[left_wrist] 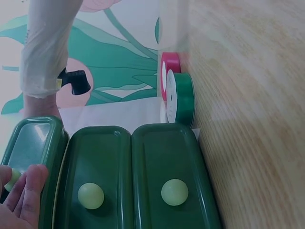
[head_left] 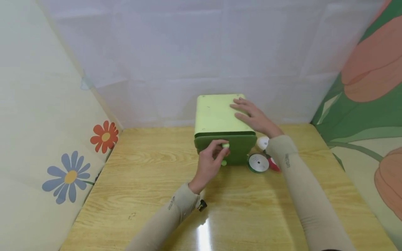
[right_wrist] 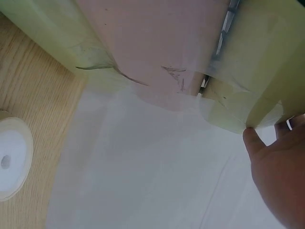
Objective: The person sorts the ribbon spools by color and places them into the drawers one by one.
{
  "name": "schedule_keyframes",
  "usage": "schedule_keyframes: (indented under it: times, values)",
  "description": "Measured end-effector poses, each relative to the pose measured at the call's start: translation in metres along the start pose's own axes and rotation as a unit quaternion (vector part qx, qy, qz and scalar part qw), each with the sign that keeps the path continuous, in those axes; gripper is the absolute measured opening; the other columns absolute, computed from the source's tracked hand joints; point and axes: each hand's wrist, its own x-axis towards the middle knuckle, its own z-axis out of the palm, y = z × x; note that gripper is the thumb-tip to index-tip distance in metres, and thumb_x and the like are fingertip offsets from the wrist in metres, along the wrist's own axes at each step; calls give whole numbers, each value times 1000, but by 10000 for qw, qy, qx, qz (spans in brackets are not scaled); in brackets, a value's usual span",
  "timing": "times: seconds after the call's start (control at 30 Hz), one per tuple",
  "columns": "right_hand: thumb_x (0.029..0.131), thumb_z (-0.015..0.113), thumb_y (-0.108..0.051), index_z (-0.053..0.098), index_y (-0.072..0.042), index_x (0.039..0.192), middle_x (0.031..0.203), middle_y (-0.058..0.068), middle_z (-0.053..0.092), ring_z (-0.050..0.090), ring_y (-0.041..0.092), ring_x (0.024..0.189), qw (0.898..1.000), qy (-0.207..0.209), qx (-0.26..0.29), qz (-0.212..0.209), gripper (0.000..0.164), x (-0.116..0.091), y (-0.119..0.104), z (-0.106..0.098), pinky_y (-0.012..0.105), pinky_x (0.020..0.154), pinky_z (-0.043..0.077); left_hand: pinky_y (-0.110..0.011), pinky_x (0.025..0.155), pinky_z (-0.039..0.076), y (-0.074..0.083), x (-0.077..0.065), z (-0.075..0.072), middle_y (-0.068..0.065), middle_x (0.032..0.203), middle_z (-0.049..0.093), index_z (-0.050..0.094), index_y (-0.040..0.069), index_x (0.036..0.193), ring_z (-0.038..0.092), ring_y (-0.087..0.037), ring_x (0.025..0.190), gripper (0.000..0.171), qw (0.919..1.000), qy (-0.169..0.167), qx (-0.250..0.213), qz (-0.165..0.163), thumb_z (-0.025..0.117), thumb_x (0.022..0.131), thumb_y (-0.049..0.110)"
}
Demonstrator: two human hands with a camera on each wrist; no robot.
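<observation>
A small drawer cabinet with a light green top [head_left: 216, 111] stands at the back of the table. Its dark green top drawer [left_wrist: 35, 143] juts a little past the body, leaving a dark gap under the cabinet top. My left hand [head_left: 208, 162] pinches that drawer's light green knob [head_left: 225, 145] between thumb and fingers. Below it, the middle drawer [left_wrist: 97, 152] and bottom drawer [left_wrist: 164, 148] sit level with each other, each with a round knob. My right hand [head_left: 255, 118] rests with spread fingers on the cabinet top's right edge. The top drawer's inside is hidden.
Right of the cabinet lie a green ribbon spool [head_left: 258, 163], a red ribbon spool [head_left: 274, 164] and a white spool [head_left: 262, 142]. A white sheet [head_left: 169, 69] hangs close behind the cabinet. Flower-patterned panels [head_left: 370, 80] flank the wooden table [head_left: 150, 167].
</observation>
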Motion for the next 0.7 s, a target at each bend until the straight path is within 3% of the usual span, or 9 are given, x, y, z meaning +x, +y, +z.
schedule_keyframes:
  times: [0.23,0.47,0.7]
  values:
    - [109,50,-43,47,-23,156,172,0,25,9,22,162,10000,10,-85,-51,51,2,-3,0,64,129,8,-42,73,66,7,-7,-1,-9,95,77,66,11,124,75,-20,86,21,9999,-47,-51,-106,64,104,17]
    - [109,50,-43,47,-24,156,172,-1,25,8,22,162,10000,3,-50,-40,51,1,-4,0,65,129,8,-26,73,64,9,-14,-1,-6,92,77,66,14,123,74,-15,84,21,9999,-21,139,-15,65,103,19]
    - [109,50,-44,46,-23,156,172,-1,24,8,22,162,10000,-19,-50,-1,52,1,-3,1,65,129,7,-27,76,64,14,-22,-1,-5,91,77,67,15,122,75,-15,84,20,9998,-26,177,44,65,103,20]
